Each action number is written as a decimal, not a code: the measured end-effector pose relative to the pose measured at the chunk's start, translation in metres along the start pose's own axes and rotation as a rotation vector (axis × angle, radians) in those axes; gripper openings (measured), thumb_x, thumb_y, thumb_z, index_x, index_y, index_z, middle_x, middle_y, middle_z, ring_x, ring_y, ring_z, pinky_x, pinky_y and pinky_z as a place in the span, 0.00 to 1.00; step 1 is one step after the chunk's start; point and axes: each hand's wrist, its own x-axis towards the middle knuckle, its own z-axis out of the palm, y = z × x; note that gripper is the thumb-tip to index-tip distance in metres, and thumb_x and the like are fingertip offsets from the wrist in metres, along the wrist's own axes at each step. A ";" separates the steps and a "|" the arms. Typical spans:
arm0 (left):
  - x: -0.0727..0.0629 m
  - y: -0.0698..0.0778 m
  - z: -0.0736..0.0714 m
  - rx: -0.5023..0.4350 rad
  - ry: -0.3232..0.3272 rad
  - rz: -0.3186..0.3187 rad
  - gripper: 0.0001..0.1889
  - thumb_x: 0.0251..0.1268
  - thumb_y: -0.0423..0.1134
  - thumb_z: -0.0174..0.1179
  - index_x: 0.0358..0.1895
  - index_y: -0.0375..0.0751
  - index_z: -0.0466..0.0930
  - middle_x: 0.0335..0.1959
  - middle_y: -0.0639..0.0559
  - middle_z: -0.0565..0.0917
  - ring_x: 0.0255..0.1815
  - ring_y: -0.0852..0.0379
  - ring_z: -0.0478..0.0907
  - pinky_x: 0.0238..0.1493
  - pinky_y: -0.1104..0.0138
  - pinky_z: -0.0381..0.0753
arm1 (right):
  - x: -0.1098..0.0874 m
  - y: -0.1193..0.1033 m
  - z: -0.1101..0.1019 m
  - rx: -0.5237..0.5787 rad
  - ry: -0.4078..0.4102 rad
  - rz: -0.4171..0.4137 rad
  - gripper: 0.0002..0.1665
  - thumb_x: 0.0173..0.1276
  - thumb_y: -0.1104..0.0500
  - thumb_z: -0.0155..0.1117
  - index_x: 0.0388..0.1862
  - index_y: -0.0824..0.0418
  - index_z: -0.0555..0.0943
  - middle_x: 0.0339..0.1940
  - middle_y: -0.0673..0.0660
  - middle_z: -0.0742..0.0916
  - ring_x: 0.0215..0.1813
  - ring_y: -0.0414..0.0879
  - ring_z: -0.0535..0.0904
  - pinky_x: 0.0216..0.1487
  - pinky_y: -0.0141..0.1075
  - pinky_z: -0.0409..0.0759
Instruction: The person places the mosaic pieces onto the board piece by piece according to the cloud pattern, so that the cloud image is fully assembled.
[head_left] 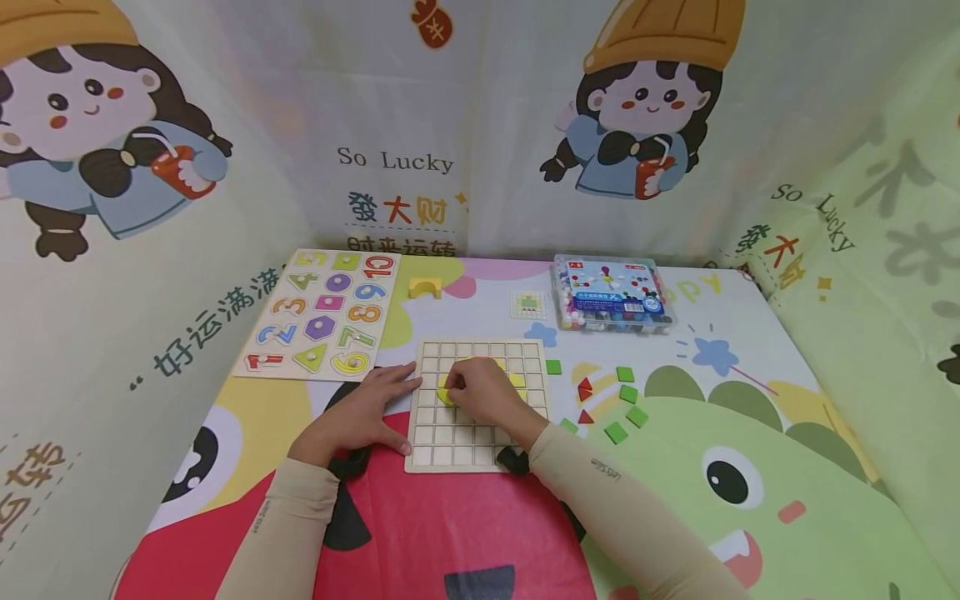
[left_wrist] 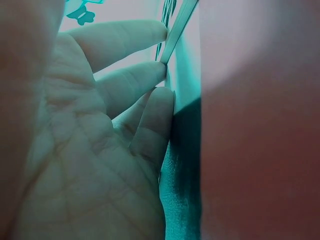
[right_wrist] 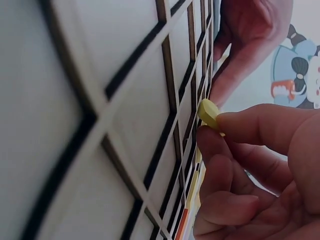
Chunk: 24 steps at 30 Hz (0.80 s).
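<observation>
A wooden grid board (head_left: 457, 468) lies in front of me, with square cells and a raised rim. Over its upper half my right hand (head_left: 483, 390) pinches a small yellow tile with a rounded edge (right_wrist: 209, 113) between thumb and fingertips, close to the grid. More yellow tiles (head_left: 516, 379) sit in cells around that hand, which partly hides them. My left hand (head_left: 365, 412) rests at the board's left edge, thumb and fingers spread and fairly straight, touching the side. In the left wrist view the fingers (left_wrist: 125, 42) reach the board's thin edge.
Right of the board lie several green square tiles (head_left: 626, 374) and red triangular tiles (head_left: 586, 417). A small pattern card (head_left: 528, 305) and a clear plastic box (head_left: 613, 293) stand behind. A number puzzle board (head_left: 315, 321) is at the left, beside a yellow arch block (head_left: 426, 287).
</observation>
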 end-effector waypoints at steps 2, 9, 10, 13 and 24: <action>0.000 0.000 0.000 0.002 0.001 -0.001 0.56 0.46 0.55 0.84 0.82 0.47 0.67 0.87 0.44 0.58 0.85 0.33 0.52 0.69 0.42 0.81 | -0.001 -0.001 0.000 0.000 0.005 0.015 0.04 0.71 0.61 0.72 0.34 0.56 0.88 0.30 0.48 0.87 0.36 0.41 0.78 0.40 0.33 0.80; 0.000 0.000 0.000 0.003 -0.001 0.004 0.55 0.46 0.55 0.84 0.81 0.47 0.68 0.86 0.43 0.58 0.84 0.33 0.53 0.67 0.44 0.83 | -0.002 -0.003 -0.001 -0.002 0.009 0.044 0.06 0.70 0.62 0.73 0.32 0.55 0.87 0.29 0.47 0.86 0.36 0.41 0.78 0.37 0.32 0.79; 0.000 0.000 0.000 0.002 -0.002 0.004 0.55 0.46 0.55 0.84 0.81 0.47 0.68 0.87 0.43 0.58 0.84 0.33 0.53 0.67 0.44 0.83 | -0.002 -0.003 0.000 -0.004 0.008 0.047 0.06 0.70 0.62 0.73 0.32 0.55 0.87 0.29 0.47 0.86 0.35 0.41 0.78 0.37 0.32 0.78; -0.001 0.000 0.000 -0.002 -0.002 0.002 0.55 0.47 0.54 0.84 0.81 0.47 0.68 0.87 0.43 0.57 0.84 0.33 0.52 0.67 0.44 0.83 | -0.001 -0.003 0.000 -0.018 0.009 0.052 0.08 0.71 0.62 0.72 0.30 0.54 0.87 0.28 0.47 0.86 0.35 0.41 0.77 0.37 0.32 0.78; 0.001 -0.001 0.002 0.003 0.002 -0.004 0.55 0.46 0.55 0.84 0.81 0.49 0.68 0.87 0.44 0.58 0.84 0.34 0.53 0.64 0.47 0.85 | 0.001 0.000 0.002 -0.054 0.017 0.048 0.10 0.71 0.62 0.71 0.28 0.52 0.86 0.27 0.46 0.85 0.35 0.41 0.77 0.37 0.33 0.78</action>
